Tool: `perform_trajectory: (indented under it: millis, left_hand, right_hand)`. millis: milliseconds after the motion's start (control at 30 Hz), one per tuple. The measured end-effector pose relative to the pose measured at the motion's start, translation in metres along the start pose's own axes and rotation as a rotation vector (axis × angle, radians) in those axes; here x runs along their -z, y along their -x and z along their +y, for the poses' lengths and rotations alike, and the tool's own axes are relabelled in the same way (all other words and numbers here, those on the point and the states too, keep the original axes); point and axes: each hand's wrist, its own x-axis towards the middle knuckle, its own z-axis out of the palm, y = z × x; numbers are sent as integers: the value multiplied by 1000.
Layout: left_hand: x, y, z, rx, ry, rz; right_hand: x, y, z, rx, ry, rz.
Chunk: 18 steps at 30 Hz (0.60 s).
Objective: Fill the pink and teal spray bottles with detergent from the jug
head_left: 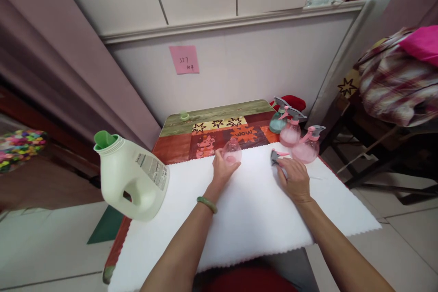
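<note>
My left hand [224, 167], a green bangle on its wrist, is wrapped round a clear pink bottle [232, 149] with no spray head on it. The bottle stands upright near the far edge of the white cloth [249, 205]. To the right, my right hand [294, 178] has its fingers closed on a grey and pink trigger spray head [274, 157] low over the cloth. A thin pale tube shows to the right of that hand. Beyond it stand two pink spray bottles [305, 149] [290, 134] and a green spray bottle [278, 121], all with trigger heads.
A large pale green detergent jug [133, 178] with an open mouth stands at the left of the cloth. Its green cap [185, 116] appears to lie at the table's far left. The patterned table [219, 130] meets a white wall. Folded plaid cloth [393, 77] is piled at right.
</note>
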Motion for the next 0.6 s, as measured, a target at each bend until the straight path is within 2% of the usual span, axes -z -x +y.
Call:
perform_trajectory:
  millis: [233, 400, 500, 600]
  left_hand:
    - [1, -3, -9, -33, -21, 63]
    - [4, 2, -6, -65, 52, 60]
    - [17, 17, 4, -113, 75, 62]
    - [45, 45, 19, -181, 89, 97]
  right_hand:
    - [3, 0, -2, -179, -32, -191]
    - [3, 2, -1, -197, -33, -190]
    - [3, 4, 0, -163, -16, -171]
    - [3, 6, 1, -110, -2, -142]
